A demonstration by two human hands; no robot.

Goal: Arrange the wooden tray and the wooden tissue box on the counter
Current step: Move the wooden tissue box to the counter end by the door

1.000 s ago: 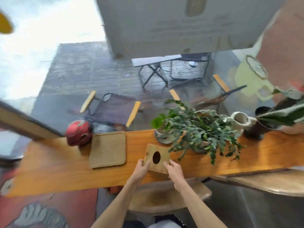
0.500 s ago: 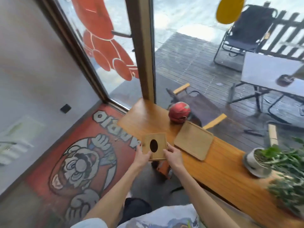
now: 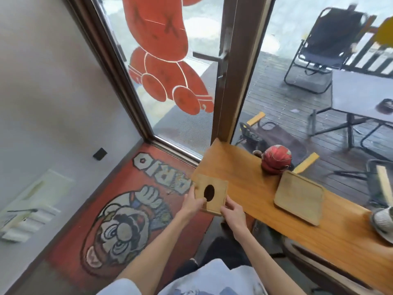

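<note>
Nearest me, both hands grip the pale square wooden tissue box with the dark oval slot point(image 3: 210, 193). The left hand point(image 3: 192, 204) closes on its near left edge, thumb lying across the top by the slot; the right hand point(image 3: 232, 212) pinches the near right corner between thumb and fingers. The box hangs over the near left corner of the long orange-brown wooden desk point(image 3: 251, 188); whether its far edge already rests on the board I cannot tell from this angle.

It looks a stiff, thin-walled thing, probably light and likely hollow, with smooth faces that could slide under dry fingers. Gripping opposite edges, as now, seems the sound hold; a finger hooked in the slot would twist it.

Beyond the right hand and off to its right lies the flat rectangular wooden tray with rounded corners and a low rim point(image 3: 298, 198), flat on the desk, untouched. It should be rigid and easy to slide, best lifted by two opposite rims. Just past the tray sits a round red helmet-like ornament point(image 3: 276, 158), touching or nearly touching its far corner.
</note>
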